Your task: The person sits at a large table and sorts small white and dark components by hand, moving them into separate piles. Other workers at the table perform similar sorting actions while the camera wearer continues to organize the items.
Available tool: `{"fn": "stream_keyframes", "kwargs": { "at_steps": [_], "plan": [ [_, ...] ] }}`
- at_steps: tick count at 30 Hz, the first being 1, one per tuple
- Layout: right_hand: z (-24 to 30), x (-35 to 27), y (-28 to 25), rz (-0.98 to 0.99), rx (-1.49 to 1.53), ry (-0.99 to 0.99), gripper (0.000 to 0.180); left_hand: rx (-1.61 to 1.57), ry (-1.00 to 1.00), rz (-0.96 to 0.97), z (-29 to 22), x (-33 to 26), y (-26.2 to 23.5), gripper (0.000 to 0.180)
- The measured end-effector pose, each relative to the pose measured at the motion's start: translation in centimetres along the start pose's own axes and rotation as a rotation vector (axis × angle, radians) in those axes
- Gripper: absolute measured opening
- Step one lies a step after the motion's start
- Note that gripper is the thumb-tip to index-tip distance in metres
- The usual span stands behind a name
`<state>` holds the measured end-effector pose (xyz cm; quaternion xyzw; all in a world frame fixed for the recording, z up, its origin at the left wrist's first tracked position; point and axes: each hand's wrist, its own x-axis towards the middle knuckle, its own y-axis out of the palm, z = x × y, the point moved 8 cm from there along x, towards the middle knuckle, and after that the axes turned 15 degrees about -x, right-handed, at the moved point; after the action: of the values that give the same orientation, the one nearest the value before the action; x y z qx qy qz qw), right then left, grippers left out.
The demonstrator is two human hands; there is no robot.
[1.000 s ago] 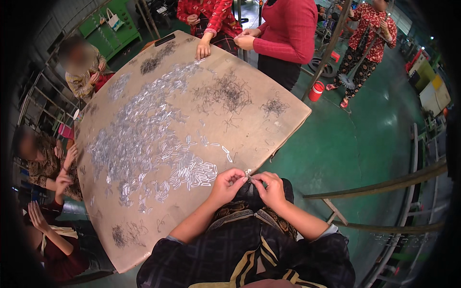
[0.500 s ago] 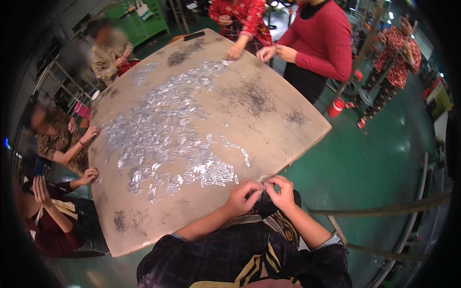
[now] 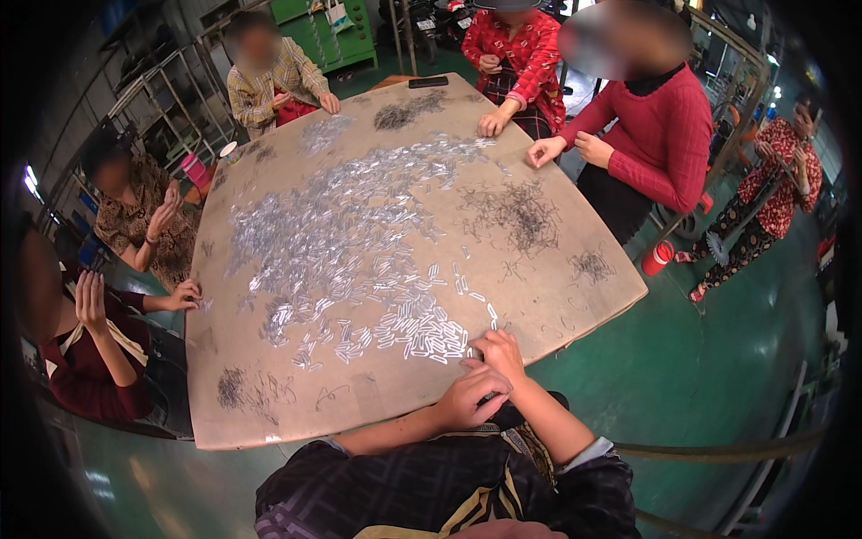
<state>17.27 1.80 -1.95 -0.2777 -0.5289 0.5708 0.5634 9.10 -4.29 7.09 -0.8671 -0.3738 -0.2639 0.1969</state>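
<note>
Near the table's front edge, my left hand (image 3: 472, 397) is curled with thumb and fingers together. What it holds, if anything, is hidden. My right hand (image 3: 499, 354) crosses just beyond it and rests at the tabletop, fingers bent and drawn together. Its fingertips are beside the near right end of a pile of small silvery oblong pieces (image 3: 420, 331); I cannot make out whether one is between them. A short line of loose oblong pieces (image 3: 492, 314) lies just past that hand. The wide heap of such pieces (image 3: 332, 225) stretches back over the brown-covered table (image 3: 530, 305).
Thin dark curly scraps (image 3: 516, 214) lie in clumps on the table, with another clump (image 3: 235, 390) near the left corner. Several people sit or stand around the table. A red container (image 3: 658, 258) stands off the right edge, and a cup (image 3: 230, 153) at the far left.
My hands were together at the table's edge; the right has since moved forward and left to the pieces, the left staying near the edge. The view has shifted, showing more of the people.
</note>
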Motion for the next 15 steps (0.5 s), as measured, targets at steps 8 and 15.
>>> {"fn": "stream_keyframes", "kwargs": {
  "at_steps": [8,15],
  "plan": [
    [-0.8,-0.1,-0.3,-0.029,0.057,0.142,0.025,-0.054,-0.013,0.010,0.0,-0.3,0.5,0.017],
    [-1.6,0.2,0.3,0.034,0.005,0.146,0.029,-0.058,-0.031,0.021,0.3,-0.2,0.7,0.016]
  ]
}}
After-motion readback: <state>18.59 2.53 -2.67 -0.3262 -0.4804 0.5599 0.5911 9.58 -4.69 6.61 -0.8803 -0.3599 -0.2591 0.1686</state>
